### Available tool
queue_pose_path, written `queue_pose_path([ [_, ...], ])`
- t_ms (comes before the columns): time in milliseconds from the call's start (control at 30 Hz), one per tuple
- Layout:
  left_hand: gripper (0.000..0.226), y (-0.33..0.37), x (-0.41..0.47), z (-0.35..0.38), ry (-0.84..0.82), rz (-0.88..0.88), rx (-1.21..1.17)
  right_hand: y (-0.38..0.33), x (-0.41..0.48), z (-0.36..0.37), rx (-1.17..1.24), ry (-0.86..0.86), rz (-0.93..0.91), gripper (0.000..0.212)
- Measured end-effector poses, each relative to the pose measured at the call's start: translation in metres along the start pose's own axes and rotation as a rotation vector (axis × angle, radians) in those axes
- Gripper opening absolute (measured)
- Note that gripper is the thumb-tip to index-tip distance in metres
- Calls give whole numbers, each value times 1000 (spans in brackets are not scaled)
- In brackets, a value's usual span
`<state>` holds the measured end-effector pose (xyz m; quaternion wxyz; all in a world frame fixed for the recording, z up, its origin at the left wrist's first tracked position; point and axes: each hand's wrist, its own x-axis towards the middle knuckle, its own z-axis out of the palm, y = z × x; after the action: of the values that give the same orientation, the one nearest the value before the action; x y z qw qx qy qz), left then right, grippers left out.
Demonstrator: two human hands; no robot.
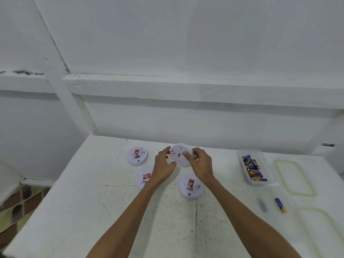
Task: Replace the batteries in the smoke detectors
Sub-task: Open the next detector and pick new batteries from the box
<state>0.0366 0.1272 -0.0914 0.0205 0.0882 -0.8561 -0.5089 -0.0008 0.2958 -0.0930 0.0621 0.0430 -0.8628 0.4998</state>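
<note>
Four smoke detectors are in view. One, the held detector [179, 155], is lifted above the counter [93, 202] and tilted, with its back side toward the camera. The left hand [163, 168] grips its left rim, thumb on the upper edge and the other fingers [172, 164] curled under the lower edge. The right hand [202, 164] holds its right side, thumb pressed on the back face. Three more detectors [190, 187] lie left of and nearer than the held detector. Right of it stands a clear container [250, 150] with batteries [253, 170].

Four smoke detectors [137, 156] [176, 157] [142, 180] [190, 186]; two hands [163, 167] [202, 164]; two loose batteries [280, 205] [262, 204]; one clear tub [250, 152], its batteries too jumbled to count.
</note>
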Motion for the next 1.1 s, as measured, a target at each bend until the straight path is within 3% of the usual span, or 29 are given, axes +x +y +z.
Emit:
queue_pose_path([
  [167,76,17,-19,31,-37,97,-45,8,-16,-26,114,87,90,41],
  [333,112,14,-38,66,-109,176,-66,27,-40,-55,178,76,221,53],
  [433,106,17,-51,83,-67,254,-116,34,-58,-70,260,66,283,57],
  [533,87,30,-67,97,-36,315,-156,44,-74,-84,323,81,383,58],
  [633,76,35,-75,112,-55,326,-141,50,-90,-97,270,93,418,55],
  [800,65,30,-86,131,-80,305,-158,63,-112,-107,194,141,392,43],
  [900,65,28,-97,135,-142,308,-132,71,-124,-115,128,142,262,34],
  [1100,80,2,-112,141,-246,206,-134,85,-143,-117,-122,-76,40,63],
])
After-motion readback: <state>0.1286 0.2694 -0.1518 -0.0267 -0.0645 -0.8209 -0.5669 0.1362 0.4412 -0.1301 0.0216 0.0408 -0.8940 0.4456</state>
